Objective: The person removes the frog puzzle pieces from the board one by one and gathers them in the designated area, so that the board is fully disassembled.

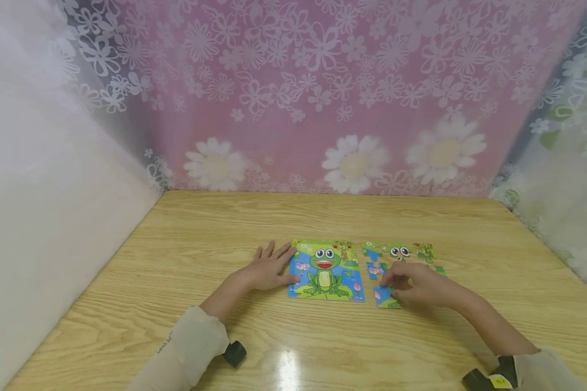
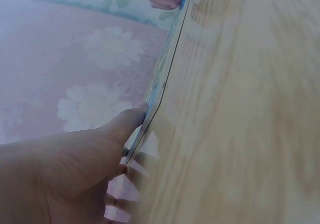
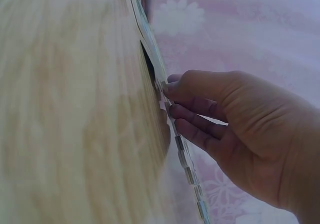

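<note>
A square frog picture board [image 1: 325, 274], with a green frog on blue and green, lies flat on the table. My left hand [image 1: 269, 270] is spread, its fingertips and thumb at the board's left edge; the left wrist view shows the thumb [image 2: 131, 119] on that edge. To the right lie separated puzzle pieces of a like frog picture, among them an eyes piece [image 1: 399, 251] and a lotus piece [image 1: 375, 270]. My right hand [image 1: 420, 285] bends over them, thumb and fingertips pinching a puzzle piece at the lower left. That hand hides several pieces.
The wood-grain table [image 1: 254, 347] runs back to a pink flowered curtain [image 1: 293, 108]. A pale cloth [image 1: 54, 163] hangs on the left and a flowered one [image 1: 567, 190] on the right. A tree piece [image 1: 426, 252] lies at the pieces' far right corner.
</note>
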Demonstrator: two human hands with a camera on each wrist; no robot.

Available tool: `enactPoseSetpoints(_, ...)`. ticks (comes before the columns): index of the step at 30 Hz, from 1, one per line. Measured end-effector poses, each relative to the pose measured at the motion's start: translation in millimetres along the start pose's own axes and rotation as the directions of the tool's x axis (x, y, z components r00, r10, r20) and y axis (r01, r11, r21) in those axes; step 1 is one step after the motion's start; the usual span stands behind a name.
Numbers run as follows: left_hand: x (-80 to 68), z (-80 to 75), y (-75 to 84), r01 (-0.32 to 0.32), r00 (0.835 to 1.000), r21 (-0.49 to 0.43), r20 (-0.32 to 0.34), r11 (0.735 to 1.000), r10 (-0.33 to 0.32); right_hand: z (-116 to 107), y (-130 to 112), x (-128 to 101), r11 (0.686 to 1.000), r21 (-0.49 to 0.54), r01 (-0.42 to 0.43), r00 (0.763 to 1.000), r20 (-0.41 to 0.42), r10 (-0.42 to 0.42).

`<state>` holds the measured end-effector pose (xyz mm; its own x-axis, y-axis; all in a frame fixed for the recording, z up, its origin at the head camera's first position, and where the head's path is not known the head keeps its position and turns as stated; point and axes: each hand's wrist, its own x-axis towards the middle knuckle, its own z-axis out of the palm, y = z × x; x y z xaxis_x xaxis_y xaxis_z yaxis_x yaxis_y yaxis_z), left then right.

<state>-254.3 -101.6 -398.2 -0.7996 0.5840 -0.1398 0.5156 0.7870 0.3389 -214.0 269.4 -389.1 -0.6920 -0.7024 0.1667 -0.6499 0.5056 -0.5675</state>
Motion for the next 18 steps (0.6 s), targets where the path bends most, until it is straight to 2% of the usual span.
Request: enactPoseSetpoints(18, 1.4, 0.9, -1.3, -0.001, 1.0, -0.001, 0.003, 1.0, 0.001, -0.3, 0.2, -1.1, 0.996, 0.043, -0.077, 0.996, 0.041, 0.076)
